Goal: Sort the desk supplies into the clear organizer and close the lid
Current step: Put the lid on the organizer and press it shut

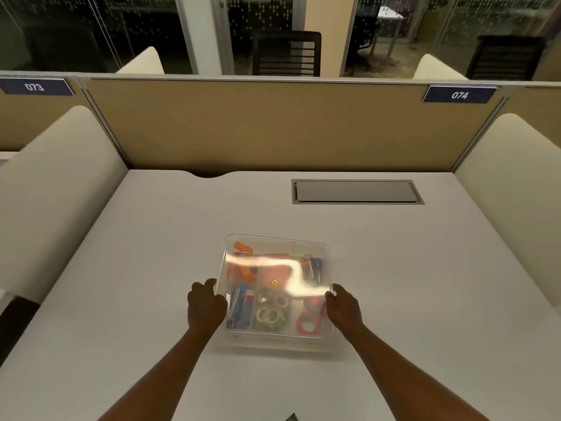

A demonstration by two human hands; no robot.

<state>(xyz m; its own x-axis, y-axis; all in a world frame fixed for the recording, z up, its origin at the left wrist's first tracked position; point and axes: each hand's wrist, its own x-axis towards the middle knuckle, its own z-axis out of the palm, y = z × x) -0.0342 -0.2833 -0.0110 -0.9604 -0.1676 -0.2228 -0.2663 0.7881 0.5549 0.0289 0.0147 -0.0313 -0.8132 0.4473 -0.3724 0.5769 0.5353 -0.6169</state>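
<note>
The clear organizer (pixel 230 338) sits on the grey desk in front of me, its compartments filled. Orange pieces lie at the back left, blue pens (pixel 238 308) at the front left, clear tape rolls (pixel 270 317) in the middle, a red tape roll (pixel 308 325) at the front right. A clear lid (pixel 276 247) lies over the top, glaring with reflected light. My left hand (pixel 205 305) grips the lid's left edge. My right hand (pixel 343 308) grips its right edge.
A grey cable hatch (pixel 356 191) is set into the desk at the back right. Tan partition panels and cream side dividers enclose the desk. A small dark object (pixel 292 417) pokes in at the bottom edge.
</note>
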